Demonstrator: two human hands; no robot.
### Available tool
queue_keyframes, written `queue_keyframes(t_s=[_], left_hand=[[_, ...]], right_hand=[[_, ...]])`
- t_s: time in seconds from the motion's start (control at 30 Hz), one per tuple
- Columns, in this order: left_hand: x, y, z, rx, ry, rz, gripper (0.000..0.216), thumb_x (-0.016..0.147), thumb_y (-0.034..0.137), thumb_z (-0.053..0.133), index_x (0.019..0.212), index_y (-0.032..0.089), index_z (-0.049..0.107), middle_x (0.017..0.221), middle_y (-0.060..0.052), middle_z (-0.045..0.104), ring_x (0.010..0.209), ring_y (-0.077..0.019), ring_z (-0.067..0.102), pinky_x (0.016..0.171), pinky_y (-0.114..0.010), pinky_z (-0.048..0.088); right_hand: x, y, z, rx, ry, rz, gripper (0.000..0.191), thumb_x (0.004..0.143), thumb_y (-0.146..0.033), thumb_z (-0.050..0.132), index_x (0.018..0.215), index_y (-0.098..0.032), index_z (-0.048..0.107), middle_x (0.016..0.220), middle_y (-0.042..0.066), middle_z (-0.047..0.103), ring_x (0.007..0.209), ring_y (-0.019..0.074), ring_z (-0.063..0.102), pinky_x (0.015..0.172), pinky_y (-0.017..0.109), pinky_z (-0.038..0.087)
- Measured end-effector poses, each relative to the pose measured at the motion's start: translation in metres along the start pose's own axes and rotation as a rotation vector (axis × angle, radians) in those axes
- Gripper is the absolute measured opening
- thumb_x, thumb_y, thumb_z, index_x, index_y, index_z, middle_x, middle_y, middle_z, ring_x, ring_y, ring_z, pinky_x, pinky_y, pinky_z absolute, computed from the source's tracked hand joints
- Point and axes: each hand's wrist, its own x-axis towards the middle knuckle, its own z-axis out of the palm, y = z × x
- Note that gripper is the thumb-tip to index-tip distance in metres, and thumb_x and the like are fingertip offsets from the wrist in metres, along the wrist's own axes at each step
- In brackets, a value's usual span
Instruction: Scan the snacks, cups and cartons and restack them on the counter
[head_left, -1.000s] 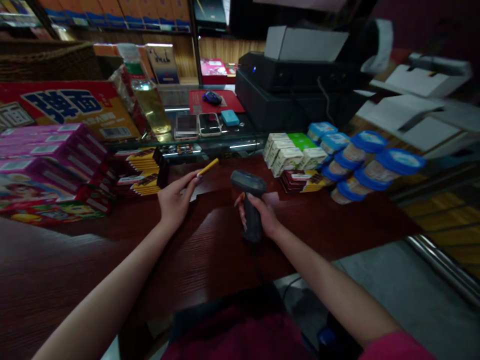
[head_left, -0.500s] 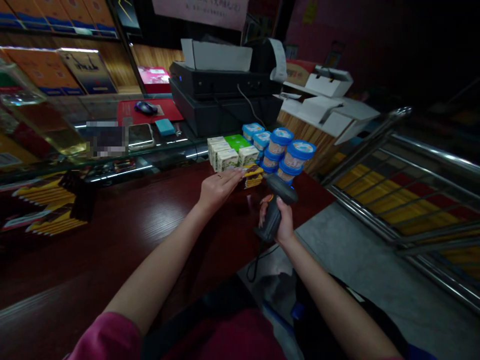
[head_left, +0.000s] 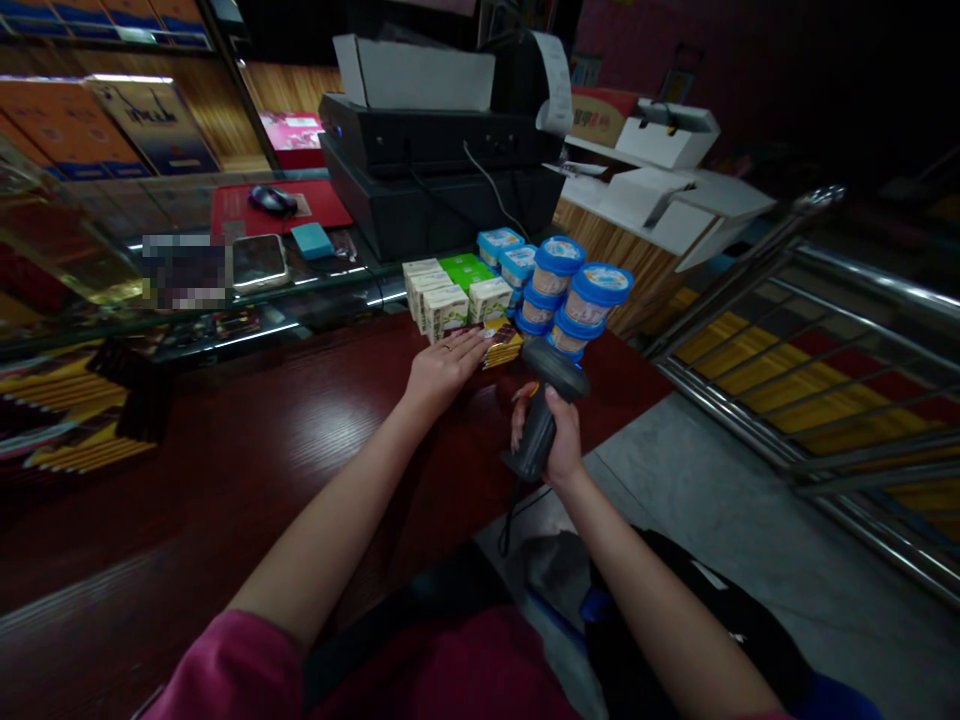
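Observation:
My right hand [head_left: 561,432] is wrapped around the handle of a dark grey barcode scanner [head_left: 541,425], whose head points toward the goods ahead of it. My left hand [head_left: 444,372] lies with its fingers stretched out over a small stack of yellow and brown snack packets [head_left: 504,345]. Part of that stack is hidden beneath the fingers. Right behind it stand several small white and green drink cartons [head_left: 444,308], some with a bright green top. Blue-lidded tubs [head_left: 598,290] are stacked to their right.
On the dark red tabletop [head_left: 247,430], more yellow and brown packets [head_left: 82,420] lie at the left. A cash drawer and printer unit [head_left: 420,150] stands behind the goods. A phone [head_left: 259,262] and mouse [head_left: 272,200] rest on the glass counter. A metal rail [head_left: 862,270] runs along the right.
My left hand has settled flatter onto the snack packet stack; the top packet now lies in line with it. The scanner stays in my right hand, and the view has shifted slightly.

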Motion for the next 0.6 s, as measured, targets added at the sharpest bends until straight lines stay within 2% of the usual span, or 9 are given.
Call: queue_keyframes(t_s=[0.13, 0.23, 0.33, 0.47, 0.6], left_hand=[[-0.004, 0.001, -0.011, -0.021, 0.040, -0.037, 0.042, 0.102, 0.024, 0.057, 0.143, 0.016, 0.060, 0.144, -0.012, 0.063, 0.135, -0.0239, 0.061, 0.113, -0.041, 0.053], [-0.022, -0.006, -0.036, -0.034, 0.068, -0.069, 0.048, 0.101, 0.024, 0.058, 0.148, 0.018, 0.054, 0.149, -0.012, 0.060, 0.140, -0.0233, 0.056, 0.116, -0.041, 0.051], [-0.056, -0.019, -0.075, -0.015, 0.084, -0.114, 0.048, 0.101, 0.023, 0.058, 0.149, 0.020, 0.053, 0.149, -0.012, 0.060, 0.142, -0.0237, 0.054, 0.116, -0.043, 0.050], [-0.115, -0.038, -0.140, 0.097, 0.104, -0.213, 0.047, 0.100, 0.021, 0.057, 0.147, 0.022, 0.054, 0.147, -0.011, 0.062, 0.141, -0.0241, 0.055, 0.115, -0.043, 0.049], [-0.175, -0.058, -0.204, 0.248, 0.132, -0.437, 0.042, 0.099, 0.022, 0.057, 0.141, 0.023, 0.059, 0.141, -0.010, 0.067, 0.138, -0.0241, 0.058, 0.115, -0.043, 0.047]], right_hand=[[0.003, 0.001, 0.003, -0.025, -0.059, 0.031, 0.038, 0.086, -0.056, 0.067, 0.090, -0.018, 0.065, 0.056, -0.004, 0.059, 0.036, 0.0112, 0.050, 0.030, 0.022, 0.045], [0.006, 0.004, 0.011, -0.054, -0.126, 0.067, 0.039, 0.084, -0.057, 0.068, 0.089, -0.019, 0.065, 0.056, -0.004, 0.059, 0.037, 0.0111, 0.050, 0.030, 0.022, 0.044], [0.009, 0.012, 0.031, -0.087, -0.238, 0.147, 0.040, 0.082, -0.058, 0.070, 0.089, -0.019, 0.065, 0.057, -0.003, 0.059, 0.037, 0.0112, 0.050, 0.031, 0.022, 0.044], [0.012, 0.033, 0.074, -0.130, -0.424, 0.329, 0.042, 0.081, -0.059, 0.071, 0.088, -0.018, 0.066, 0.057, -0.003, 0.058, 0.039, 0.0108, 0.050, 0.032, 0.022, 0.046], [0.019, 0.068, 0.129, -0.133, -0.577, 0.464, 0.044, 0.082, -0.061, 0.068, 0.086, -0.017, 0.067, 0.057, -0.003, 0.058, 0.036, 0.0103, 0.049, 0.031, 0.021, 0.042]])
